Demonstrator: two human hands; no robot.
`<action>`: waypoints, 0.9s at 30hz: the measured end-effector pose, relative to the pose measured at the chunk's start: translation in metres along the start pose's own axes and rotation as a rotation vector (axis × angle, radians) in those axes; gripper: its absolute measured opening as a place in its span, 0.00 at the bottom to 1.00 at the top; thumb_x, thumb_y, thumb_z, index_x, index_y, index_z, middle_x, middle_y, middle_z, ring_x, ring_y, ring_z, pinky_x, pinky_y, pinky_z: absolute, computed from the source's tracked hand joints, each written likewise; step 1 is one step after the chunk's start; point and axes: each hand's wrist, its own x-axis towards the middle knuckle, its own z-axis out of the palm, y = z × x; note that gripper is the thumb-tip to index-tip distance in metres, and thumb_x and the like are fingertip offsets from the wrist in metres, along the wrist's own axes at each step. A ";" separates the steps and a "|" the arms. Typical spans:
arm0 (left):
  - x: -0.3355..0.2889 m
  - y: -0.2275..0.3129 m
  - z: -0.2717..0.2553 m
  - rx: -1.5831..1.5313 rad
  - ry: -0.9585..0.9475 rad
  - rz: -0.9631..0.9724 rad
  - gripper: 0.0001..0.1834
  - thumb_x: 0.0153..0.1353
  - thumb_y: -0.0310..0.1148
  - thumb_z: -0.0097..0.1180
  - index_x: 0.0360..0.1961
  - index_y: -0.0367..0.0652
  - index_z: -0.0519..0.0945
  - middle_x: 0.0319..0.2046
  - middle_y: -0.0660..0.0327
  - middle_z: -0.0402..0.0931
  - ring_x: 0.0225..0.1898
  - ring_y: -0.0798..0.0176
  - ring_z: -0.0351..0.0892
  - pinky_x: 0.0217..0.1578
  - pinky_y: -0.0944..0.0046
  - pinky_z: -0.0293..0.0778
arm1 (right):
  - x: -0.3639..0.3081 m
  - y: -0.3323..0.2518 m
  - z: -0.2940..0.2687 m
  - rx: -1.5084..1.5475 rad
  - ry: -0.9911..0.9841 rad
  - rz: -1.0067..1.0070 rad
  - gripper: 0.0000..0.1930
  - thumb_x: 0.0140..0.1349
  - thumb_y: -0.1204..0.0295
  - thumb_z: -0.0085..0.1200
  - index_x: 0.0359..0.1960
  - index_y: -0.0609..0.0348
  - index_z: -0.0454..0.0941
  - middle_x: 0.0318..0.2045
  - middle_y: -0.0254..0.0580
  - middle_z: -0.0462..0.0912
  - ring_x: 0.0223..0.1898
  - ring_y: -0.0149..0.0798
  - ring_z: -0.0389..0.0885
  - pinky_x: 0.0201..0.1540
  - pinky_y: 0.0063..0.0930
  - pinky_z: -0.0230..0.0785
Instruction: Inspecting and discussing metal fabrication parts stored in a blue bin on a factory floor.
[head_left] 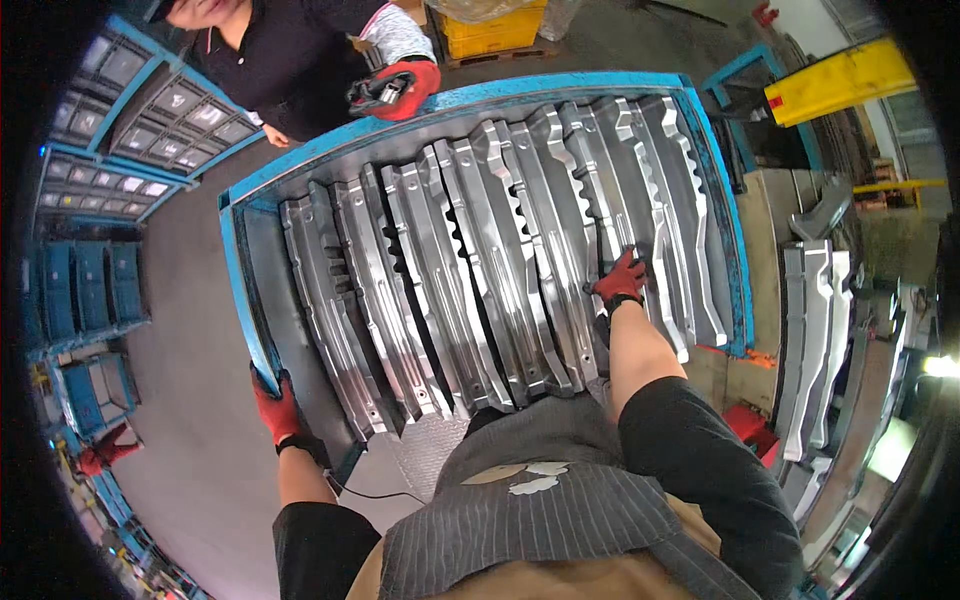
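Observation:
Long stamped sheet-metal parts, grey and shiny with notched edges, lie side by side in a large blue metal bin. My left hand, in a red glove, is closed around the bin's left edge near its front corner. Over the right half of the row, my right hand, also red-gloved, rests on the parts with fingers and thumb spread. Its fingertips touch the metal beneath.
Across the bin stands a person, one red-gloved hand holding a dark and shiny metal object. More stamped parts stand at the right. Blue racks line the left; a yellow beam juts in upper right.

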 end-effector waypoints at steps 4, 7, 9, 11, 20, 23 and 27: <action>-0.003 0.000 0.006 -0.155 0.010 -0.031 0.36 0.55 0.33 0.59 0.64 0.42 0.59 0.59 0.51 0.65 0.60 0.55 0.64 0.59 0.59 0.59 | -0.007 -0.002 -0.004 0.021 -0.009 -0.002 0.66 0.31 0.60 0.75 0.69 0.39 0.34 0.68 0.56 0.40 0.68 0.63 0.43 0.60 0.66 0.52; 0.003 -0.013 0.006 -0.136 0.016 0.008 0.36 0.55 0.31 0.59 0.64 0.43 0.59 0.59 0.52 0.65 0.60 0.56 0.64 0.59 0.59 0.58 | -0.011 -0.006 -0.011 0.062 -0.047 0.013 0.65 0.31 0.61 0.75 0.69 0.39 0.37 0.69 0.55 0.38 0.68 0.63 0.42 0.61 0.66 0.49; 0.000 -0.009 0.005 -0.124 0.010 -0.043 0.36 0.55 0.32 0.59 0.64 0.43 0.59 0.59 0.52 0.64 0.60 0.55 0.64 0.59 0.59 0.58 | -0.009 -0.005 -0.011 0.066 -0.053 0.028 0.66 0.30 0.61 0.76 0.68 0.39 0.36 0.69 0.54 0.37 0.68 0.63 0.41 0.61 0.67 0.47; -0.001 -0.004 0.008 -0.095 0.002 -0.055 0.36 0.55 0.33 0.59 0.64 0.43 0.59 0.60 0.52 0.64 0.60 0.54 0.64 0.59 0.58 0.58 | -0.010 -0.003 -0.011 0.073 -0.049 0.038 0.67 0.29 0.62 0.76 0.68 0.39 0.35 0.69 0.54 0.37 0.68 0.63 0.40 0.61 0.67 0.47; 0.001 -0.004 0.003 -0.027 -0.017 -0.037 0.37 0.55 0.35 0.60 0.64 0.42 0.59 0.60 0.50 0.63 0.61 0.54 0.62 0.60 0.59 0.57 | -0.015 -0.004 -0.014 0.090 -0.034 0.008 0.65 0.30 0.63 0.75 0.68 0.40 0.36 0.68 0.57 0.40 0.68 0.63 0.40 0.61 0.64 0.50; 0.001 -0.012 0.003 -0.009 -0.002 -0.015 0.37 0.55 0.38 0.60 0.64 0.42 0.59 0.60 0.50 0.64 0.61 0.52 0.63 0.60 0.57 0.58 | -0.018 -0.008 -0.018 0.113 -0.040 0.021 0.66 0.29 0.64 0.76 0.68 0.38 0.37 0.68 0.55 0.40 0.69 0.62 0.39 0.62 0.67 0.47; 0.001 -0.010 0.005 -0.034 -0.005 -0.034 0.37 0.55 0.37 0.60 0.64 0.42 0.59 0.61 0.50 0.63 0.61 0.52 0.62 0.60 0.58 0.58 | -0.011 -0.003 -0.011 0.080 -0.028 0.013 0.66 0.29 0.61 0.76 0.68 0.39 0.36 0.68 0.56 0.40 0.68 0.63 0.40 0.60 0.66 0.50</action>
